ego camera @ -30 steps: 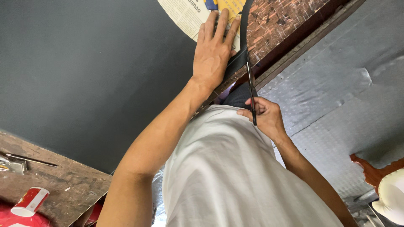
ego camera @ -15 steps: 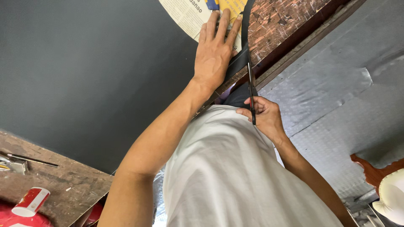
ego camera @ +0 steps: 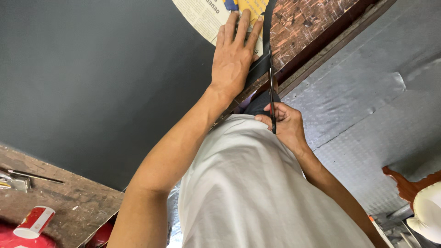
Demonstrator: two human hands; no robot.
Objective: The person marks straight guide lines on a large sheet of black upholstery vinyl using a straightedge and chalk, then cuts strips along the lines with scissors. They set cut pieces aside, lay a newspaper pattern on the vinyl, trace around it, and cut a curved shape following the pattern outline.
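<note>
Red-and-white paper cup [ego camera: 34, 222] at seven o'clock; printed round sheet [ego camera: 206, 16] at twelve.
Left hand [ego camera: 234, 57] flat, fingers spread, pressing the black strip [ego camera: 258, 69]; right hand [ego camera: 285, 124] closed around dark scissors [ego camera: 272, 98].

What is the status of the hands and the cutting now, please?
Left hand flat on dark sheet beside paper disc. Right hand grips scissors, blades along black strip. Nothing blocks the blades.

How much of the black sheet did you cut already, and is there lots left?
Done: a narrow black strip already curls free of the sheet. In hand: the left hand presses the black sheet flat while the right hand works the scissors along its edge. Left: I cannot tell; the cut line runs out of view.
</note>
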